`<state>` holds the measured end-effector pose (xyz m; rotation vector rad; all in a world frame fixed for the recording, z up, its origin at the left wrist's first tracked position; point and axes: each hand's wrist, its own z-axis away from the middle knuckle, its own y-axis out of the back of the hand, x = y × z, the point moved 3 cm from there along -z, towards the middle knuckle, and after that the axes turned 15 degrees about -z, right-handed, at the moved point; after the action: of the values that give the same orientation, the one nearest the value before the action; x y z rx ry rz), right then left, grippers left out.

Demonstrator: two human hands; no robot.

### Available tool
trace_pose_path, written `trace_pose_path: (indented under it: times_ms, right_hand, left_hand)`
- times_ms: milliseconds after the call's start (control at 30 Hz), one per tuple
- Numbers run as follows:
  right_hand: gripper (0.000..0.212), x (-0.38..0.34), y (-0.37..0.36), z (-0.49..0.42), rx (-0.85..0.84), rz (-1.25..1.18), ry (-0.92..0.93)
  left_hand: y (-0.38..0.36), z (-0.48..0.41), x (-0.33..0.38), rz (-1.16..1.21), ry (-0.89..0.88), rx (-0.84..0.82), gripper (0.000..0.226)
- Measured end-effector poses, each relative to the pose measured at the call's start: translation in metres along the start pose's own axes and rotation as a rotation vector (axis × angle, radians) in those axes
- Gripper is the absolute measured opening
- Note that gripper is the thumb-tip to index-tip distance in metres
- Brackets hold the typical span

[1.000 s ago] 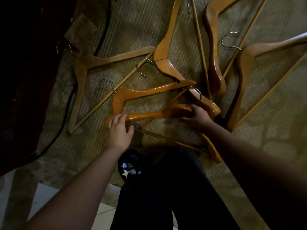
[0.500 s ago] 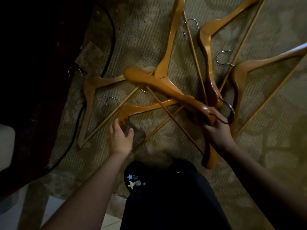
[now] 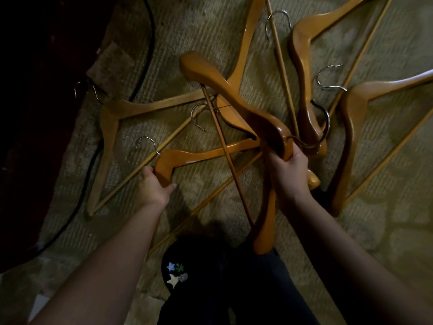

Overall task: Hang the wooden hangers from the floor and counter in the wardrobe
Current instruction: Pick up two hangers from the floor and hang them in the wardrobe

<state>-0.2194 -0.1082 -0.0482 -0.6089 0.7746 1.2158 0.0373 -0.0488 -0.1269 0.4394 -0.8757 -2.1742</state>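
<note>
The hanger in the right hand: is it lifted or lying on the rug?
Lifted. The right hand grips the hanger near its hook, and it crosses tilted above the hangers lying flat on the rug.

Glossy lacquered wooden hanger (image 3: 236,97) at centre frame, shiny metal hook (image 3: 328,78) at upper right, paler matt wooden hanger (image 3: 110,137) at left, rough woven rug (image 3: 269,207), smooth black cable (image 3: 145,66) upper left

A patterned beige carpet (image 3: 269,73) bears five wooden hangers (image 3: 302,73) fanned across it, with a black cable (image 3: 144,73) curving left of them beside a dark cabinet (image 3: 42,90).
</note>
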Motion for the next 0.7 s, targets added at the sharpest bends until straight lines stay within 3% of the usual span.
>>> trace_pose_path:
  times_ms: [100,267,333,400,500,600,700]
  right_hand:
    - [0.018,-0.002,0.002,-0.001,-0.011,0.018,0.008]
    - [0.022,-0.013,0.005,0.013,-0.008,0.033,0.034]
    - [0.022,-0.017,0.009,0.024,-0.027,0.034,0.015]
    - [0.018,-0.02,0.013,0.037,-0.04,0.052,-0.012]
    - [0.009,-0.03,0.02,0.059,-0.033,0.098,-0.049]
    - [0.019,-0.047,0.023,0.083,-0.033,0.149,-0.09]
    - [0.019,-0.078,0.021,0.112,-0.077,0.185,-0.162]
  left_hand:
    - [0.001,-0.004,0.004,-0.074,0.017,0.029,0.064]
    - [0.01,0.006,-0.009,0.008,-0.009,0.008,0.069]
    - [0.019,0.017,-0.017,0.058,-0.068,-0.05,0.052]
    - [0.029,0.036,-0.021,0.164,-0.124,-0.136,0.017]
    - [0.047,0.071,-0.024,0.32,-0.155,-0.221,0.018]
    - [0.069,0.106,-0.026,0.562,-0.068,-0.327,0.012]
    - [0.1,0.149,-0.028,0.632,-0.042,-0.435,0.009]
